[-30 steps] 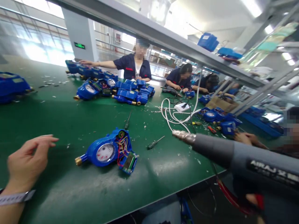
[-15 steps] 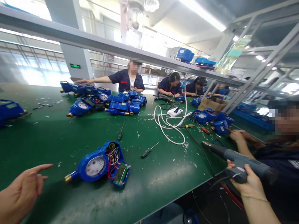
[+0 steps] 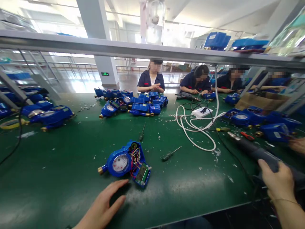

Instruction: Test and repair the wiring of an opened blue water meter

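An opened blue water meter (image 3: pixel 125 163) lies on the green table (image 3: pixel 59 165), its dial facing up, coloured wires and a small green circuit board exposed. My left hand (image 3: pixel 103 208) rests flat on the table just in front of it, fingers stretched out, holding nothing. My right hand (image 3: pixel 277 182) is wrapped round the handle of a grey heat gun (image 3: pixel 254 152), whose metal nozzle points left over the table's right part.
Two screwdrivers (image 3: pixel 170 154) lie behind the meter. A white cable coil (image 3: pixel 193 127) and a power strip (image 3: pixel 202 112) sit to the right. Piles of blue meters (image 3: pixel 138 105) lie mid-table, left and right. Several people work across the table. Another person's hand (image 3: pixel 297 144) shows at the right edge.
The view has swung left and levelled. My left hand has moved in from the left edge to just in front of the meter. The heat gun has dropped lower toward the table.
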Available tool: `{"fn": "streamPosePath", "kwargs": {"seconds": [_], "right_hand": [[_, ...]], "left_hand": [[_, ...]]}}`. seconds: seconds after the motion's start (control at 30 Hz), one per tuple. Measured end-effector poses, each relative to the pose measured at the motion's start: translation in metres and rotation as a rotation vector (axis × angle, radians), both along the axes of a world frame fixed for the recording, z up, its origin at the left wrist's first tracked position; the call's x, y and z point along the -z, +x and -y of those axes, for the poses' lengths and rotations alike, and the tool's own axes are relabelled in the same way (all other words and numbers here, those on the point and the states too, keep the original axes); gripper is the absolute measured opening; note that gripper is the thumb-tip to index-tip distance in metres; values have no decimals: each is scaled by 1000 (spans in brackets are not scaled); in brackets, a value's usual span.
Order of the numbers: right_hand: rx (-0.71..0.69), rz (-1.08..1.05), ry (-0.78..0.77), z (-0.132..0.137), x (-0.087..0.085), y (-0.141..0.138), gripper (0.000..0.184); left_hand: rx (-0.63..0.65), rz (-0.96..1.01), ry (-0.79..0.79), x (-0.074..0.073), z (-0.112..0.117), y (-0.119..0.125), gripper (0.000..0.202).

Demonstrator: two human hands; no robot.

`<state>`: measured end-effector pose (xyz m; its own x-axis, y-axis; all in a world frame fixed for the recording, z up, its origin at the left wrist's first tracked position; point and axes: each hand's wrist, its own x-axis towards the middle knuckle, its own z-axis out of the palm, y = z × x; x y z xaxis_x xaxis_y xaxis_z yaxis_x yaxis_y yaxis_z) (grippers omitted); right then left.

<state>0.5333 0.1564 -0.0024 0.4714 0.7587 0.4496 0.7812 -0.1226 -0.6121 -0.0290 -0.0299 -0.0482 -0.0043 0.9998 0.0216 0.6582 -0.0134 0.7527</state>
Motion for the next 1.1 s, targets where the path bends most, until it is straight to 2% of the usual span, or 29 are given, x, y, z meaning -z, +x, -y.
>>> {"fn": "streamPosePath", "kwargs": {"seconds": [0.03, 0.07, 0.13, 0.2, 0.27, 0.3, 0.37, 0.43, 0.53, 0.63, 0.8, 0.9, 1.0, 1.1], "right_hand": [[-10, 30, -2, 3, 3, -16, 62], [-98, 55, -42, 7, 7, -36, 66], [-387, 106, -158, 15, 17, -85, 58], [-649, 169, -227, 22, 29, -139, 60], [-822, 228, -298, 23, 39, -188, 58], [-853, 254, -323, 22, 42, -209, 56], [-861, 299, -364, 16, 47, -240, 52], [-842, 314, -389, 8, 49, -258, 45], [-811, 258, -402, 3, 49, -267, 32], [-783, 100, -380, 10, 52, -268, 27], [-795, -393, -293, 42, 59, -293, 25], [-849, -682, -253, 68, 57, -323, 35], [-853, -851, -233, 91, 52, -344, 38], [-797, -936, -212, 110, 49, -351, 36]], "left_hand": [[4, 38, -40, 0, -2, 6, 48], [-4, 86, -84, -1, -4, 10, 52], [-9, 193, -173, 0, -11, 16, 60], [-1, 305, -240, 1, -19, 20, 68], [33, 399, -273, 3, -27, 22, 75], [65, 435, -283, 3, -31, 24, 76], [131, 486, -294, 3, -38, 26, 78], [180, 522, -297, 3, -43, 27, 80], [222, 544, -291, 2, -48, 27, 82], [242, 517, -293, 1, -49, 24, 82], [294, 507, -278, -3, -51, 23, 71], [318, 524, -256, -5, -51, 24, 65], [338, 545, -228, -4, -50, 23, 60], [374, 602, -256, 0, -51, 17, 60]]}}
